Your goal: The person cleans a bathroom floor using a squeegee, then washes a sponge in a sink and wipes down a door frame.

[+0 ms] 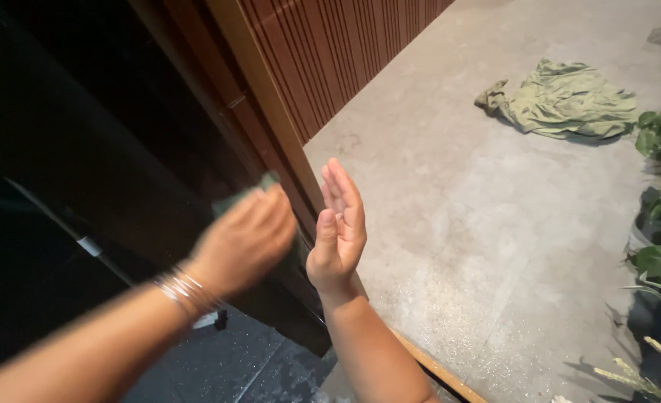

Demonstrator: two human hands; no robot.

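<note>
Left hand closed on a green cloth, pressed flat against the dark door; only a corner of cloth shows above the knuckles, blurred. Right hand open, fingers together and upright, empty, just right of the left hand and level with the door's edge, not clearly touching it. Cloth lies up and away from the left wrist, against the door face. Second green cloth crumpled on the floor, well right of the door

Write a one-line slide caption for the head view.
Left hand presses a green cloth to a dark glass door; the open right hand steadies its brown wooden frame.
</note>
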